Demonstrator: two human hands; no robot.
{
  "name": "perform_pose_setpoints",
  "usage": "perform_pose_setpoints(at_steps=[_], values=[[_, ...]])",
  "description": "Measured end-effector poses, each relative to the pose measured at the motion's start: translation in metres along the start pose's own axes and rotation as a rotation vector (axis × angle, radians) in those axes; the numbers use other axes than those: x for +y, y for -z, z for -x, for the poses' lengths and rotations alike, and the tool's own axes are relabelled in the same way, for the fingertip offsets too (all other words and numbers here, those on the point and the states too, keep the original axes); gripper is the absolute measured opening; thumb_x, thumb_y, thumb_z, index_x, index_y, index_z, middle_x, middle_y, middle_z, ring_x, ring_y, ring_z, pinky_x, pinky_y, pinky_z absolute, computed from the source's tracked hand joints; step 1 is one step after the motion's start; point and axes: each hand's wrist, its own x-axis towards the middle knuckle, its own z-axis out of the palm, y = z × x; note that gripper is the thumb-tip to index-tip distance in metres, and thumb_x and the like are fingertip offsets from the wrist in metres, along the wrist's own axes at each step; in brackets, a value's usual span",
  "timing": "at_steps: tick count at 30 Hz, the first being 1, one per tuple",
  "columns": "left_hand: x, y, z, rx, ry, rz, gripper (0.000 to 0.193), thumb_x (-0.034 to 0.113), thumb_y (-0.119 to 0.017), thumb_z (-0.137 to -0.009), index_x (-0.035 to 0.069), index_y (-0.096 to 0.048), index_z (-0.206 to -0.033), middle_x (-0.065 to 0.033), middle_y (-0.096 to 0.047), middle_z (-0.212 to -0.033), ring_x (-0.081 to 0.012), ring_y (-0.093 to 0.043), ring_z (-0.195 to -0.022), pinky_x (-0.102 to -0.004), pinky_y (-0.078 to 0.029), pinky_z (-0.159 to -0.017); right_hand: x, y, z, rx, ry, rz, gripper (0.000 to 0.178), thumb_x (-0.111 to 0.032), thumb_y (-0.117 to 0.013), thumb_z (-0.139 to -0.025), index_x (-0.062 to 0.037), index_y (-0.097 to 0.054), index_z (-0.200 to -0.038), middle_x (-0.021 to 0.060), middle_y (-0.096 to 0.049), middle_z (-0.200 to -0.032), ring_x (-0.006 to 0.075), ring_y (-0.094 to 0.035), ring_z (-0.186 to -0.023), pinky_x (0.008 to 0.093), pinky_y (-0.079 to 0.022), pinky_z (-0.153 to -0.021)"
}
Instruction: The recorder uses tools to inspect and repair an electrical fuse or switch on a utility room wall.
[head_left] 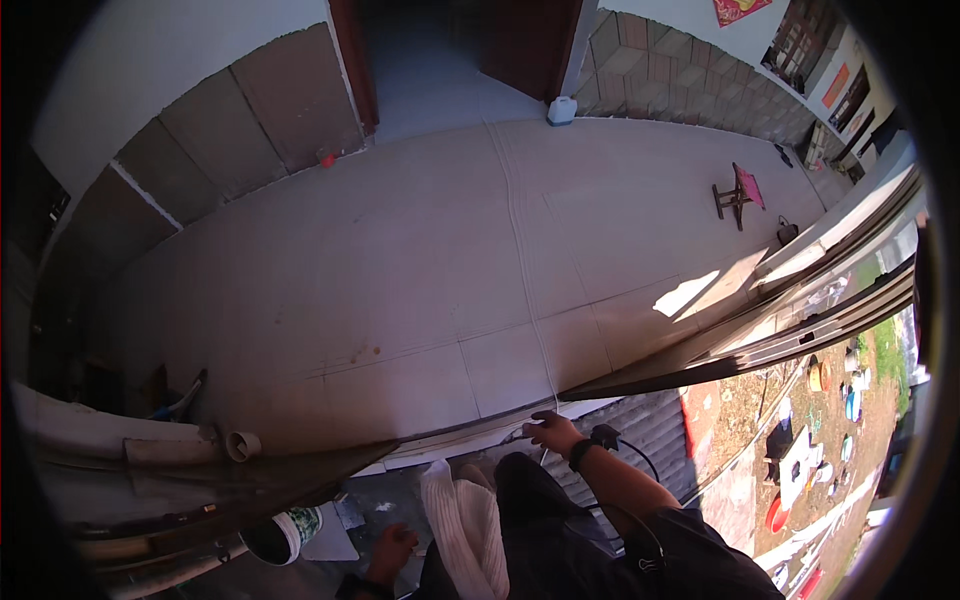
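My right hand (pixel 550 430), with a black band on the wrist, reaches forward to the near edge of a grey tiled floor (pixel 420 280). Its fingers are curled on a thin white cord (pixel 520 260) that runs across the tiles toward the far doorway. My left hand (pixel 392 548) hangs low at the bottom of the view, fingers bent; whether it holds anything is too dim to tell. It is next to a white bucket (pixel 282 536) with a green pattern. A white cloth (pixel 462 520) lies between my arms.
A white plastic jug (pixel 562 110) stands by the far doorway. A small wooden stool with a pink top (pixel 740 192) is at the right. Metal railing bars (pixel 800 320) run along the right side, with the yard below. A short pipe piece (pixel 241 444) lies at the left.
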Motion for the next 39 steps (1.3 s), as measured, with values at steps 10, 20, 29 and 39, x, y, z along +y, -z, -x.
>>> perform_pose_setpoints(at_steps=[10, 20, 29, 39], values=[[0.146, 0.046, -0.053, -0.039, -0.021, -0.077, 0.058, 0.033, -0.068, -0.085, -0.005, -0.057, -0.129, -0.0154, -0.071, -0.095, -0.0207, -0.067, -0.078, -0.0332, -0.053, -0.068, -0.196, 0.051, -0.103, -0.018, 0.087, 0.040, 0.070, -0.046, -0.070, -0.084, 0.0024, -0.053, -0.132, 0.0187, -0.072, -0.104, 0.0221, -0.072, -0.087, 0.0323, -0.056, -0.076], [0.406, 0.115, -0.075, 0.122, -0.105, -0.269, 0.051, 0.029, -0.069, -0.087, -0.004, -0.060, -0.124, -0.0172, -0.070, -0.099, -0.0261, -0.070, -0.092, -0.0376, -0.056, -0.074, -0.324, 0.163, -0.168, 0.080, 0.078, 0.049, 0.073, -0.050, -0.069, -0.083, 0.0028, -0.055, -0.130, 0.0151, -0.074, -0.095, 0.0206, -0.072, -0.080, 0.0330, -0.057, -0.074], [0.541, 0.148, -0.216, 0.039, -0.128, 0.020, 0.037, 0.026, -0.064, -0.092, -0.005, -0.064, -0.113, -0.0194, -0.069, -0.101, -0.0287, -0.068, -0.088, -0.0413, -0.056, -0.078, -0.381, 0.272, -0.193, 0.270, -0.013, -0.192, 0.072, -0.050, -0.069, -0.084, 0.0008, -0.054, -0.133, 0.0159, -0.071, -0.105, 0.0209, -0.071, -0.087, 0.0325, -0.057, -0.075], [0.846, 0.105, -0.397, -0.127, -0.258, -0.329, 0.038, 0.022, -0.065, -0.089, -0.004, -0.062, -0.117, -0.0162, -0.070, -0.096, -0.0240, -0.069, -0.087, -0.0352, -0.056, -0.073, -0.362, 0.375, -0.190, 0.656, -0.238, -0.651, 0.068, -0.038, -0.072, -0.088, 0.0023, -0.049, -0.136, 0.0165, -0.066, -0.112, 0.0220, -0.070, -0.087, 0.0313, -0.057, -0.071]])
